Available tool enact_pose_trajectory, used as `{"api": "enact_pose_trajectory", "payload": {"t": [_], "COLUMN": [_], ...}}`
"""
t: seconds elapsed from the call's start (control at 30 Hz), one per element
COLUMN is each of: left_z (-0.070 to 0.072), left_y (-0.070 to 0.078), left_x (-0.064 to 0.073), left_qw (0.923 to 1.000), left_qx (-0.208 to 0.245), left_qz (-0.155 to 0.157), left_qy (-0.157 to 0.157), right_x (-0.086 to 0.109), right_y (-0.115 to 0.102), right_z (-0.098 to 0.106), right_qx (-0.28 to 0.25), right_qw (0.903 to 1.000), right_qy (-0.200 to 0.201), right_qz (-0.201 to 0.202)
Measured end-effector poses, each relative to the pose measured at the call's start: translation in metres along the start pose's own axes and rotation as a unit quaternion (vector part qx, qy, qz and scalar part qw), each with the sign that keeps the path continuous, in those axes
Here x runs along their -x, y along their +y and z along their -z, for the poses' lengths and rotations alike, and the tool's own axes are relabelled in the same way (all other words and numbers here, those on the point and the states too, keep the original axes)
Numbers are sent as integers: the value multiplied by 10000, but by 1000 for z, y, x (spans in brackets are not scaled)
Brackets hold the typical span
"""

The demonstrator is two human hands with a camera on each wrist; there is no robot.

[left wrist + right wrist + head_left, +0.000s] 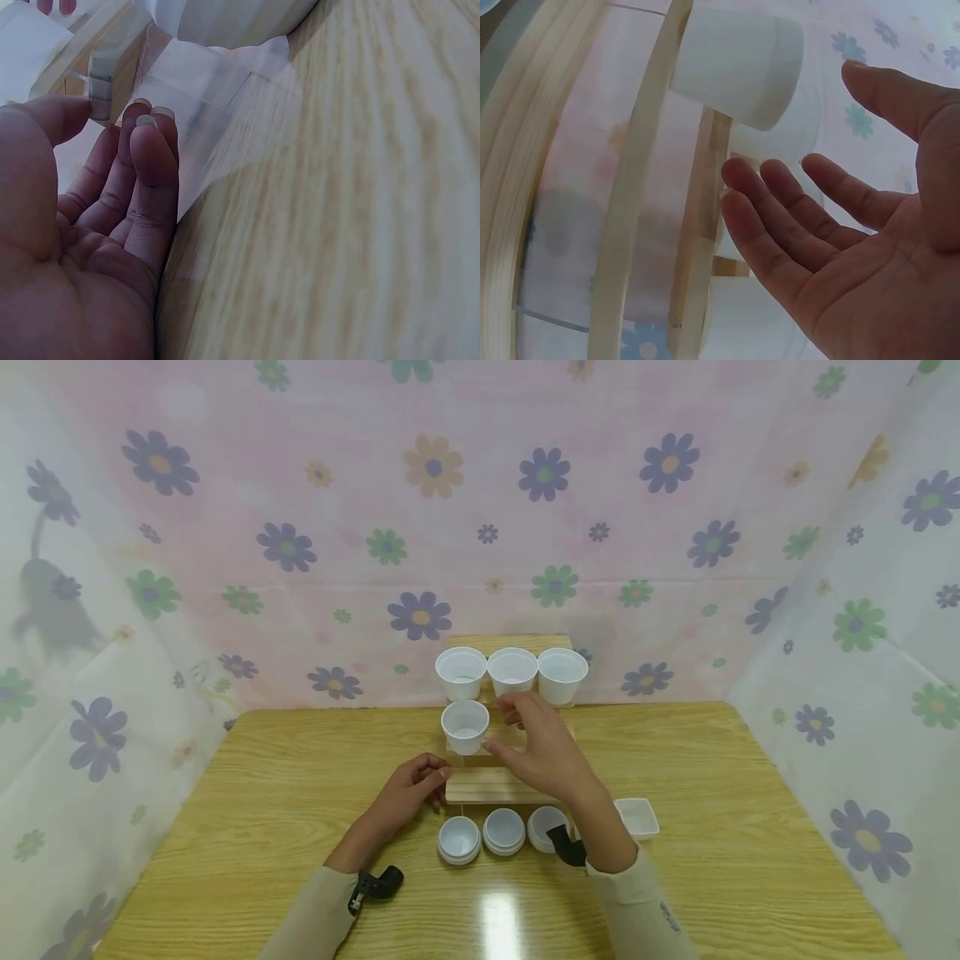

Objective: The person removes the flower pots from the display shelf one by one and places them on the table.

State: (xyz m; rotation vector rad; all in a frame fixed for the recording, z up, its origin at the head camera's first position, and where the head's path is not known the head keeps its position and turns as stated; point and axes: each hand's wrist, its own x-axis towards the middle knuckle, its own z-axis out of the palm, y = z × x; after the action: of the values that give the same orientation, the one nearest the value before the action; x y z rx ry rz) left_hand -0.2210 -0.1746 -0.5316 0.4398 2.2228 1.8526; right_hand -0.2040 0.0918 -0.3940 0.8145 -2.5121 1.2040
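Note:
A tiered rack has wooden shelves and clear side panels. Its lowest shelf is bare. On the middle shelf, at the left, stands a white plastic cup. My right hand is just right of this cup, its fingers spread and apart from the cup in the right wrist view; nothing lies in the palm. My left hand rests on the table at the rack's left end. Its thumb touches the end of a shelf board, and its loosely bent fingers lie beside the clear panel.
Three more white cups stand in a row on the top shelf. In front of the rack are three white round containers. A white square dish sits to the right, beside my right forearm. A flowered cloth hangs behind the table.

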Motion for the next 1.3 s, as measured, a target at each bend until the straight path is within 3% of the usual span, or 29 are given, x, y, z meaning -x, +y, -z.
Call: {"api": "enact_pose_trajectory", "payload": {"t": [0.4, 0.73, 1.3], "left_z": [1, 1, 1], "left_y": [2, 0, -1], "left_x": [1, 0, 0], "left_qw": [10000, 10000, 10000], "left_qx": [-10, -48, -95], "left_qz": [-18, -43, -30], "left_qy": [11, -50, 4], "right_x": [-6, -6, -8], "right_y": [-3, -2, 7], "right_z": [-22, -32, -43], "right_qx": [-352, -235, -319], "right_qw": [9983, 9988, 9976], "right_qy": [328, 409, 496], "right_qz": [-334, -139, -355]}}
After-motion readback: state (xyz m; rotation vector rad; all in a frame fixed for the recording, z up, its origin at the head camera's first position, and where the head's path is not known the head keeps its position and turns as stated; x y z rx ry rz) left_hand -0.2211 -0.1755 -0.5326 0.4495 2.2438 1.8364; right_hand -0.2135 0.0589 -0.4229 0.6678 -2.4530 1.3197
